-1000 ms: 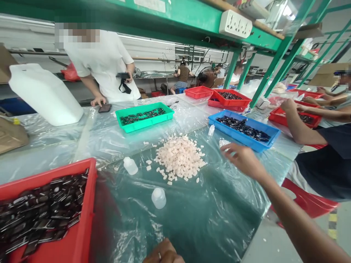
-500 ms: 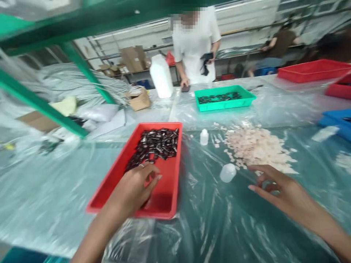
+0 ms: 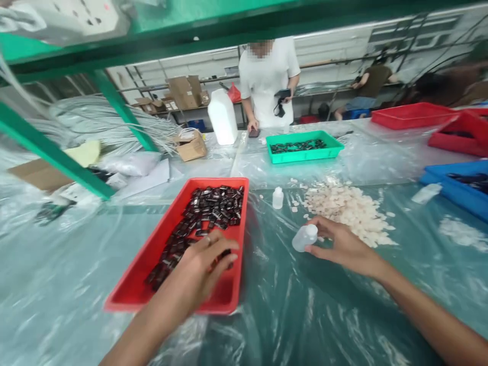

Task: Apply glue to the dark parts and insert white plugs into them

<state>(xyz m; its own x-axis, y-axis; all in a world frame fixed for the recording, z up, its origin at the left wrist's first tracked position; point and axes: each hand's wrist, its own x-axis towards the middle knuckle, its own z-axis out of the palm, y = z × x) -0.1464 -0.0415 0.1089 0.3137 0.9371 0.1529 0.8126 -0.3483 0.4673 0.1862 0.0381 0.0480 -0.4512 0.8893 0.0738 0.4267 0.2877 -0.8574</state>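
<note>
Over the red tray [image 3: 241,244], my left hand [image 3: 208,264] pinches a small dark glossy piece [image 3: 225,255] between thumb and fingers. Many similar dark pieces [image 3: 217,206] lie heaped in that tray. To the right, my right hand [image 3: 339,244] has its thumb and fingers around a small translucent bottle [image 3: 302,238], which is tilted with its white cap towards my hand. A second small white bottle [image 3: 278,198] stands upright farther back. Just behind my right hand spreads a pile of pale flat chips [image 3: 353,206].
A green tray [image 3: 305,155] of dark parts sits farther back, near a white jug [image 3: 222,118]. Blue [image 3: 457,190] and red [image 3: 414,116] trays are on the right. A green shelf post [image 3: 57,152] slants at left. Across the table stands a person [image 3: 269,84].
My right hand has moved left from open space onto the translucent bottle and closed around it. A dark piece now shows in my left fingers. The camera view has shifted slightly.
</note>
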